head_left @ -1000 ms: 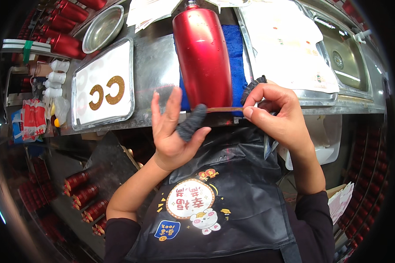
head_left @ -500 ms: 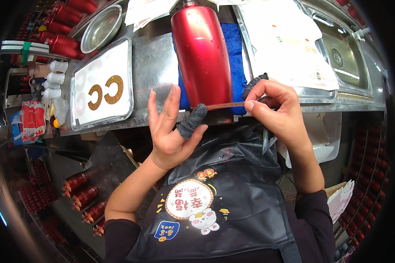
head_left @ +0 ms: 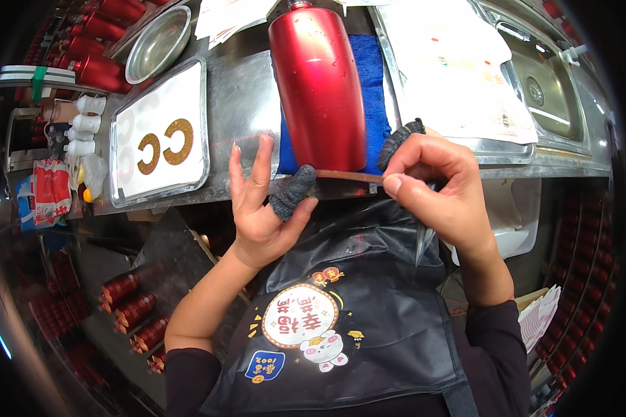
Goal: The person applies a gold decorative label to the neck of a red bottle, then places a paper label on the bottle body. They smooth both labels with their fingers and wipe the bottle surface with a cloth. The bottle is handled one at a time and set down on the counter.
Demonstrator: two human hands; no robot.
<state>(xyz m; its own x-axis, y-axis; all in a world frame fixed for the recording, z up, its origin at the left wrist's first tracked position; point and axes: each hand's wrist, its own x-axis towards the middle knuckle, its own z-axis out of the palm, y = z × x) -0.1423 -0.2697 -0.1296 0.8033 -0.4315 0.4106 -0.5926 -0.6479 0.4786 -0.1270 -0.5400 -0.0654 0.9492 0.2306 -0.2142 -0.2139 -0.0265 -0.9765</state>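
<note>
A thin orange-brown strip (head_left: 349,176) is stretched between the two hands, over the near edge of the metal table (head_left: 233,55) and just at the near end of a red bottle (head_left: 320,90). The strip's long axis runs left to right, nearly level, its right end slightly lower and closer to the person. Whether it touches the bottle cannot be told.

The right hand (head_left: 439,182) pinches the strip's right end between thumb and index finger. A dark knitted cover (head_left: 400,142) sits on another of its fingers, and a pointed metal tool (head_left: 424,243) shows below the palm, its tip toward the person; how it is held is hidden.

The left hand (head_left: 264,208) is spread, thumb apart from the forefinger, gripping nothing between them. The forefinger wears a dark cover too, and the strip's left end meets its tip.

The bottle lies on a blue towel (head_left: 375,83), neck pointing away from the person and base toward the hands. Its long axis runs front to back, the base slanting a little to the right.

Left of the bottle is a tray (head_left: 205,118) with two curved brown pieces (head_left: 189,139), and a metal bowl (head_left: 182,28) beyond it. White sheets (head_left: 459,83) lie to the right, next to a sink (head_left: 546,115).
</note>
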